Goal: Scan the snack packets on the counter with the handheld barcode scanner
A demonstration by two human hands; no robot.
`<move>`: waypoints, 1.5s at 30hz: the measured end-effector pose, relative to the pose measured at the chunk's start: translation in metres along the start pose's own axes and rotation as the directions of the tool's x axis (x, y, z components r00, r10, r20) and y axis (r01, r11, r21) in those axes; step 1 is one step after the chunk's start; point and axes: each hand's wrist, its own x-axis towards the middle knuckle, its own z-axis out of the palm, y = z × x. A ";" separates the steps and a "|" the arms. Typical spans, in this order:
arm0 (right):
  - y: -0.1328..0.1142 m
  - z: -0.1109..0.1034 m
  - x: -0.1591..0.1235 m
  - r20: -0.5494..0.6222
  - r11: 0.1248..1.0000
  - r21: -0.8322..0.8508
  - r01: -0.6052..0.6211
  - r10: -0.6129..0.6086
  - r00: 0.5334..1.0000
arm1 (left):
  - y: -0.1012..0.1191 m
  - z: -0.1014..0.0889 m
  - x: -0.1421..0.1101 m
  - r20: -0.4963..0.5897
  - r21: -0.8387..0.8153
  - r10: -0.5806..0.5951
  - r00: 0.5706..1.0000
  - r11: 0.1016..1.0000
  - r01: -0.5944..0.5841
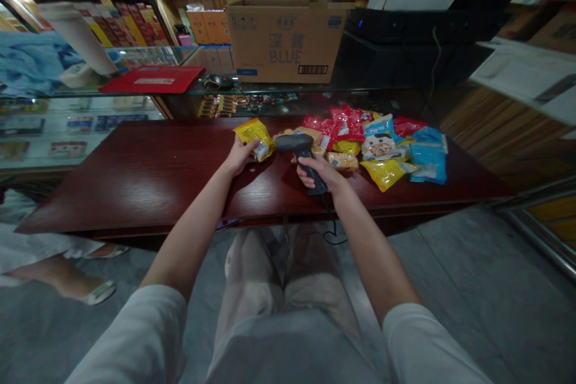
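Watching those hands at the dark red wooden table [135, 192]?

Yes. The left hand [240, 156] has a yellow snack packet [255, 138] pinched along its lower edge, thumb and fingers closed narrowly on it.

Why hold it so low?

My guess is that it leaves the packet's face uncovered. A small white label [262, 150] shows just past the fingers.

And the right hand [321, 175]?

Wrapped firmly around the handle of a handheld barcode scanner [297, 144]. A pistol grip like that suits a closed fist. The scanner's nose sits just beside the yellow snack packet and angles toward it, though I can't tell whether they touch.

What about the black cord [333, 233]?

It drops from the scanner's lower end past the table's near edge, so the scanner looks tethered. That may be why it's held low, close to that side.

And the heap of red, blue and yellow packets [373, 144]?

Gathered toward the table's far right, with the held packet just off its left end. Behind them, a cardboard box [283, 42] sits on the glass display counter [180, 91].
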 end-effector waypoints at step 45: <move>-0.016 -0.024 -0.011 -0.169 0.964 0.206 0.166 -0.132 0.977 | 0.022 -0.027 -0.015 0.032 0.931 0.485 0.874 0.304 -0.203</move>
